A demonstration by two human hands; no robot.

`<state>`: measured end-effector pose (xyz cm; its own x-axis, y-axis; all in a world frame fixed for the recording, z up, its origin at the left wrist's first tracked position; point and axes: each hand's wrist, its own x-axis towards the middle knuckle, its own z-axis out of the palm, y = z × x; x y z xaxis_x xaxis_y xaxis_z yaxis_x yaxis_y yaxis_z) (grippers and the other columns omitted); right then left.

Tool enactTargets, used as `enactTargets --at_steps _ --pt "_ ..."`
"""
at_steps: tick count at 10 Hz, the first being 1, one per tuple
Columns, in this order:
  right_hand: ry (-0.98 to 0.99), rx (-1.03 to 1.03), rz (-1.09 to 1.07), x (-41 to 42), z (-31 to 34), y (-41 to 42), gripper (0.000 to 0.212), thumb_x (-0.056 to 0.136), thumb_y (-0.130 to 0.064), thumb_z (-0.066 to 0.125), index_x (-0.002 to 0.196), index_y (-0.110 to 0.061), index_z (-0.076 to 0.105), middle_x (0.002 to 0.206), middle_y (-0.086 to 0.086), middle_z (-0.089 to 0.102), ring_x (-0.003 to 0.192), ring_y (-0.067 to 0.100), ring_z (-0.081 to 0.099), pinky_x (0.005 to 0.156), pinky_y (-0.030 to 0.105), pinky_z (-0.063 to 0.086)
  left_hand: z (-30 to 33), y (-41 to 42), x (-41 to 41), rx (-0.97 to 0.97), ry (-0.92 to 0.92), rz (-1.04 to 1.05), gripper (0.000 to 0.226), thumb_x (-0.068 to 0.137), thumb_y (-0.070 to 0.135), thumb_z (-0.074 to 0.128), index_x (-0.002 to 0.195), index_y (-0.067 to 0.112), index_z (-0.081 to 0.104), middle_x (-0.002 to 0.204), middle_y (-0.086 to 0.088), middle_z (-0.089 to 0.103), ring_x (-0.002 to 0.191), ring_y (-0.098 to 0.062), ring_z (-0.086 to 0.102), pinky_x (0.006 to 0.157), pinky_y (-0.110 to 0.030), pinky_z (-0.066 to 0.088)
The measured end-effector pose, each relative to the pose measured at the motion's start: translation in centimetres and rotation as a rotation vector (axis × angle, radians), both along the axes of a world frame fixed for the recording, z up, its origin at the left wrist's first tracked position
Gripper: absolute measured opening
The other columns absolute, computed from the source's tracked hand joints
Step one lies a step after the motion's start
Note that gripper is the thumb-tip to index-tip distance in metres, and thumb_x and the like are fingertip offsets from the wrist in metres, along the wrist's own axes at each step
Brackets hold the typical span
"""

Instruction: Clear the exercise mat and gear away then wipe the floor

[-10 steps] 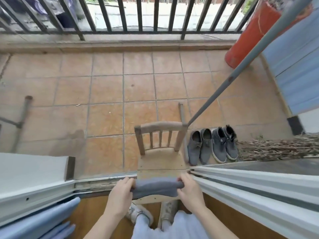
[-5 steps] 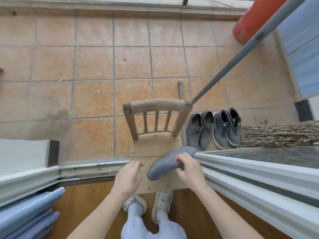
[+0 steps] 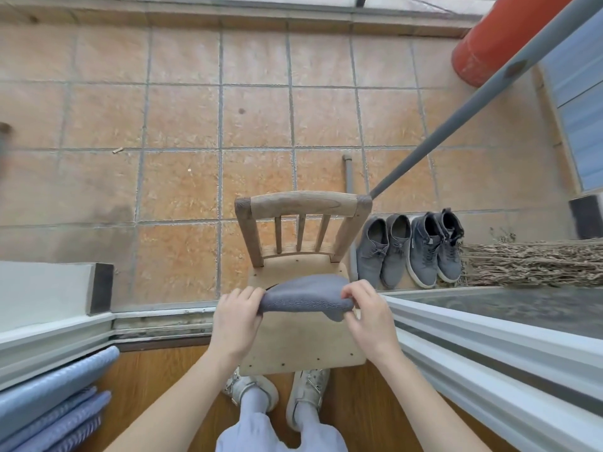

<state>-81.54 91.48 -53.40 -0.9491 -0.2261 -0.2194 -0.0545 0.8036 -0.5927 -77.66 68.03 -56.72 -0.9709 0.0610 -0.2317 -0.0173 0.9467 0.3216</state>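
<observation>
Left hand [image 3: 238,316] back gripping grey cloth [image 3: 305,293], right hand [image 3: 367,309] pinching other end, seemingly above chair seat [image 3: 293,340]

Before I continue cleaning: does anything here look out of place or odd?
Only small things: a bit of debris lies on the tiled floor, far left of the chair. Both hands hold the grey cloth normally.

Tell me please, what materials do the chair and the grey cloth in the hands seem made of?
Chair: wood, pale and matte, with visible grain on the top rail. Grey cloth: soft fabric, perhaps microfibre, since it sags and shows a nubby texture.
</observation>
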Motion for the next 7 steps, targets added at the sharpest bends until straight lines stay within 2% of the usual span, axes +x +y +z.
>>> enactTargets --at_steps 1,2,3,4,5,6,7 --pt "0.078 0.096 -0.037 -0.5 -0.6 0.5 0.036 0.06 0.012 0.056 0.084 -0.016 0.053 0.088 -0.003 0.051 0.073 0.022 0.05 0.067 0.028 0.033 0.1 0.0 -1.2 0.027 0.161 0.019 0.029 0.062 0.01 0.064 0.091 0.016 0.063 0.082 0.002 0.062 0.073 -0.025 0.055 0.063 -0.03 0.031" --pt "0.164 0.165 -0.03 -0.1 -1.0 0.5 0.033 0.058 0.009 0.051 0.08 -0.016 0.05 0.084 -0.001 0.053 0.071 0.019 0.048 0.067 0.026 0.03 -0.1 0.2 -0.8 0.02 0.256 -0.012 0.027 0.073 0.013 0.049 0.095 0.013 0.065 0.09 0.0 0.063 0.079 -0.024 0.054 0.065 -0.029 0.032" --pt "0.106 0.265 -0.041 1.5 -2.3 0.6 0.038 0.052 0.01 0.059 0.078 -0.017 0.052 0.079 -0.001 0.053 0.068 0.021 0.05 0.065 0.029 0.035 -1.4 0.6 1.2 0.008 0.213 -0.057 0.034 0.063 0.003 0.07 0.096 0.011 0.066 0.092 -0.003 0.063 0.081 -0.025 0.058 0.066 -0.031 0.04" --pt "-0.086 0.439 0.037 3.5 -3.3 0.3 0.048 0.046 0.013 0.069 0.078 -0.018 0.052 0.076 -0.001 0.052 0.067 0.022 0.051 0.064 0.03 0.037 -2.7 1.2 4.1 -0.072 0.018 -0.174 0.068 0.026 0.001 0.086 0.092 0.008 0.071 0.09 -0.007 0.067 0.081 -0.026 0.063 0.075 -0.03 0.036" --pt "-0.362 0.596 0.153 5.0 -3.6 0.3 0.038 0.075 0.006 0.054 0.104 -0.018 0.05 0.107 0.003 0.053 0.102 0.024 0.05 0.088 0.032 0.034 -3.8 1.6 7.3 -0.147 -0.164 -0.254 0.076 0.008 0.0 0.083 0.082 0.011 0.073 0.081 -0.005 0.066 0.074 -0.024 0.061 0.072 -0.031 0.032" --pt "-0.514 0.636 0.192 6.2 -3.7 0.5 0.037 0.085 0.002 0.043 0.115 -0.018 0.049 0.12 0.004 0.051 0.114 0.023 0.045 0.096 0.031 0.031 -4.5 1.5 9.4 -0.122 -0.273 -0.249 0.069 0.008 0.001 0.084 0.073 0.017 0.071 0.074 0.001 0.064 0.068 -0.019 0.059 0.063 -0.028 0.047" --pt "-0.567 0.606 0.204 6.2 -3.0 0.1 0.033 0.089 -0.004 0.042 0.117 -0.019 0.049 0.121 0.004 0.053 0.114 0.023 0.047 0.097 0.032 0.032 -5.1 0.8 10.4 -0.043 -0.297 -0.15 0.064 0.01 0.001 0.087 0.07 0.018 0.071 0.07 0.002 0.066 0.063 -0.018 0.064 0.052 -0.026 0.051"
